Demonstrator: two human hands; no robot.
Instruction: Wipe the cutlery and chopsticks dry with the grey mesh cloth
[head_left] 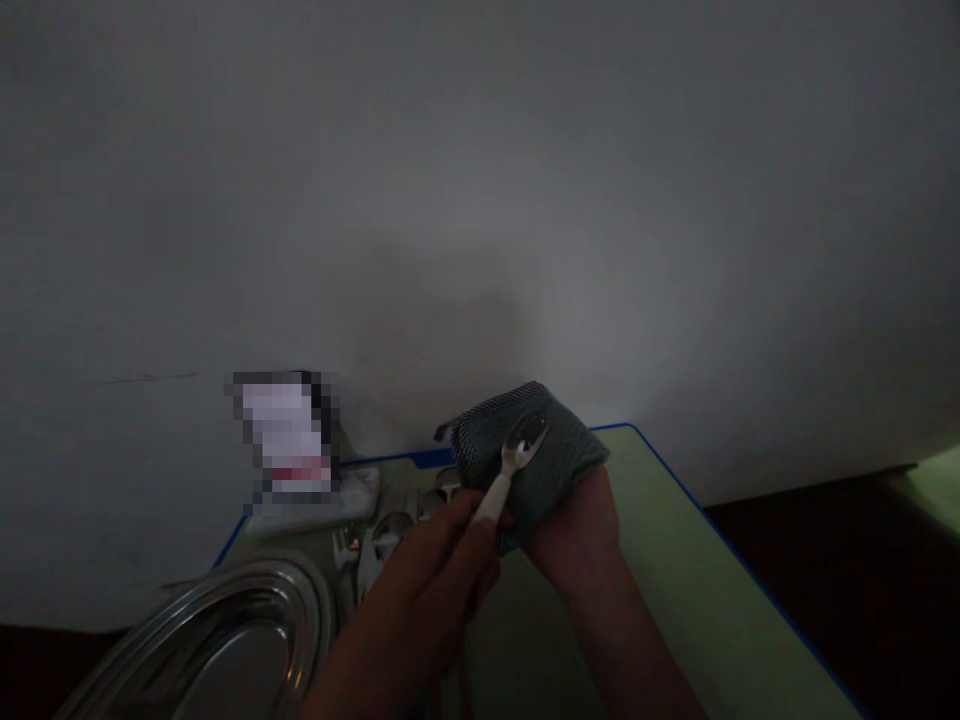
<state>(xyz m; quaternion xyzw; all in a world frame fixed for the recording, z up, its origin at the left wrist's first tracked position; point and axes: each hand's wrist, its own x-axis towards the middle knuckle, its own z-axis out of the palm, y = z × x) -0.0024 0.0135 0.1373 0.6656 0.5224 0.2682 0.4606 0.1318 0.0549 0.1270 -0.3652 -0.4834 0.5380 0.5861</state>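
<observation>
My left hand [450, 550] grips the pale handle of a short fork [517, 450], its shiny broad metal head pointing up and away. Behind and under that head lies a folded dark grey-green cloth [562, 440] with a checked edge. My right hand [581, 525] supports the cloth from below on the right, its fingers mostly hidden by the fabric. The fork's head rests against or just over the cloth; I cannot tell which. Left of my left hand, several pieces of cutlery [390, 530], spoons and forks among them, lie on the table, partly covered by my arm.
Shiny oval metal trays [300, 590] sit at the front left of the pale green table [660, 540], which has a blue edge. Behind them are a white flat case [322, 505] and a blurred-out upright item [285, 425]. A grey wall [480, 200] rises directly behind the table.
</observation>
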